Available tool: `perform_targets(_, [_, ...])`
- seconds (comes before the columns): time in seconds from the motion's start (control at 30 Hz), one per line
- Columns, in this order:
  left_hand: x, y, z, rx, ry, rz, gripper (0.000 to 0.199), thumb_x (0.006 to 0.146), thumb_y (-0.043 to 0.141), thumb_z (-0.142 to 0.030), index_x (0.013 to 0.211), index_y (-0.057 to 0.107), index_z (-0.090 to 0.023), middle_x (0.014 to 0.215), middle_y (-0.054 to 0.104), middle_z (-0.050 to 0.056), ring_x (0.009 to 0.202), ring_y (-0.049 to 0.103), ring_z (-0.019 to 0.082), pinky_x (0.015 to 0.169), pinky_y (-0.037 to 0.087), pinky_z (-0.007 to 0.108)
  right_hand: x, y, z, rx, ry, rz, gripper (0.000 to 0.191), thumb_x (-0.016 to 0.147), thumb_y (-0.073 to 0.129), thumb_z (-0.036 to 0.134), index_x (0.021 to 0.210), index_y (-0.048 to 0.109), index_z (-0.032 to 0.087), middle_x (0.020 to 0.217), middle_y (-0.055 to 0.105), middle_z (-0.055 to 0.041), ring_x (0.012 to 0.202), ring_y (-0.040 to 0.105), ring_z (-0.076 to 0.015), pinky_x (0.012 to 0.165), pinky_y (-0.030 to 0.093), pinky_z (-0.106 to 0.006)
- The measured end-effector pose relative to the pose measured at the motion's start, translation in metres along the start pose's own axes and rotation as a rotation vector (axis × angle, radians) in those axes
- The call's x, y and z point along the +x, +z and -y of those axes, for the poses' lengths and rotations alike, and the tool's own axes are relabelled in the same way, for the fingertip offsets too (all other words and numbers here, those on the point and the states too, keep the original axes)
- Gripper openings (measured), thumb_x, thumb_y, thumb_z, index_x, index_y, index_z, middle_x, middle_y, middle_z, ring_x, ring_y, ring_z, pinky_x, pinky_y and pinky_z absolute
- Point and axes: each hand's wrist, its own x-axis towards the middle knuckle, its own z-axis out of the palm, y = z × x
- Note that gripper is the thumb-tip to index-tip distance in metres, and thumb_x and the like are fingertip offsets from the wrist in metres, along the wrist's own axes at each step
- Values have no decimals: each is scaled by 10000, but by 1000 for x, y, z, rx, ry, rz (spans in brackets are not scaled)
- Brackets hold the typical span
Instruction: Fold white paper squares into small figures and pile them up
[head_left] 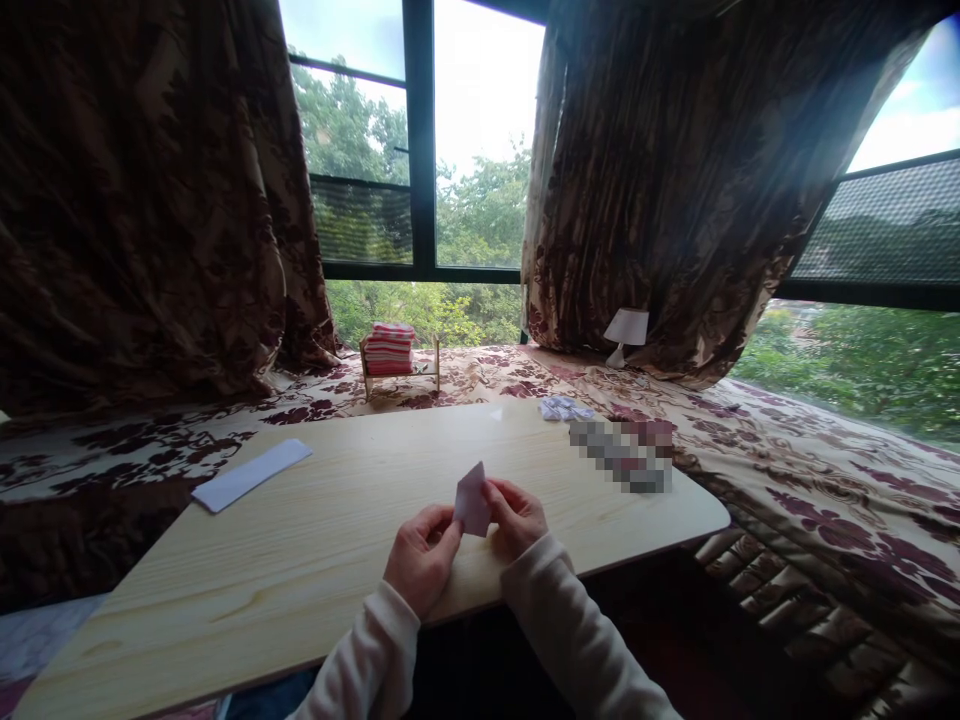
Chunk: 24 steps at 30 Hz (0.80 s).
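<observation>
Small paper [471, 503]: just below the middle of the frame, raised in both hands above the near part of the table; pale, with straight edges and a pointed top corner, apparently folded.
Left hand [422, 560]: thumb and fingers pinch the paper's lower left edge, a narrow grip.
Right hand [517, 515]: fingertips pinch its right edge, equally narrow.
Handling: a light, even pinch at both edges should keep it flat; pressing hard would likely crease it, so corners are best lined up before any pressure.
Long paper strip [253, 475]: left of the frame, flat, smooth and white, lying on the table.
Table [292, 590]: pale, wood-grained, with a rounded corner at right.
Crumpled white pieces [566, 409]: right of centre, at the table's far edge.
Floral cloth [817, 470]: beyond the table, cream with dark red blooms.
</observation>
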Motion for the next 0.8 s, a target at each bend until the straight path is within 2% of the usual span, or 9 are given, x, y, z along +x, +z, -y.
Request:
perform_targets(0.1, [-1, 1, 3, -7, -15, -94, 307, 730, 555, -281, 1001, 614, -151, 710, 623, 20, 683, 580, 165, 646, 458, 258, 1, 1, 2, 32, 54, -43, 362, 604, 679, 463, 722, 690, 122, 514, 573, 4, 395, 442, -73, 365, 364, -207])
perform_targets(0.17, [-1, 2, 5, 93, 51, -161, 372, 726, 555, -256, 1086, 565, -166, 714, 591, 3, 670, 555, 148, 670, 457, 267, 1, 1, 5, 38, 76, -40, 386, 566, 698, 474, 702, 680, 113, 492, 561, 11, 362, 419, -63, 339, 338, -202])
perform_targets(0.3, [0, 3, 11, 295, 239, -139, 365, 730, 536, -191, 1093, 574, -179, 791, 571, 18, 737, 533, 151, 765, 443, 296, -1, 1, 12, 54, 126, -9, 404, 534, 703, 498, 627, 650, 108, 428, 523, 24, 350, 422, -65, 346, 353, -201])
perform_targets(0.43, [0, 2, 15, 358, 270, -150, 362, 747, 518, -184, 1104, 579, -172, 807, 573, 29, 752, 538, 160, 764, 449, 305, -3, 1, 16, 61, 155, 22, 392, 525, 711, 491, 599, 649, 111, 420, 518, 28, 354, 429, -61, 363, 365, -199])
perform_targets(0.57, [1, 0, 15, 326, 221, -200, 329, 769, 515, -242, 1074, 601, -152, 810, 601, 40, 759, 557, 166, 756, 454, 296, -5, 2, 17, 75, 159, 83, 356, 547, 719, 439, 704, 701, 120, 520, 602, -6, 419, 472, -77, 389, 379, -203])
perform_targets(0.73, [2, -3, 11, 190, 39, -311, 337, 758, 532, -349, 987, 647, -130, 910, 668, 76, 782, 599, 190, 744, 462, 285, -6, 2, 12, 104, 131, 194, 315, 523, 755, 297, 805, 716, 163, 637, 679, -26, 469, 504, -91, 418, 385, -208])
perform_targets(0.8, [1, -4, 8, 137, -14, -336, 345, 763, 520, -387, 941, 665, -129, 818, 679, 59, 738, 598, 187, 695, 464, 268, -6, 2, 10, 99, 128, 196, 315, 510, 758, 270, 805, 715, 169, 635, 680, -21, 486, 514, -98, 421, 385, -205])
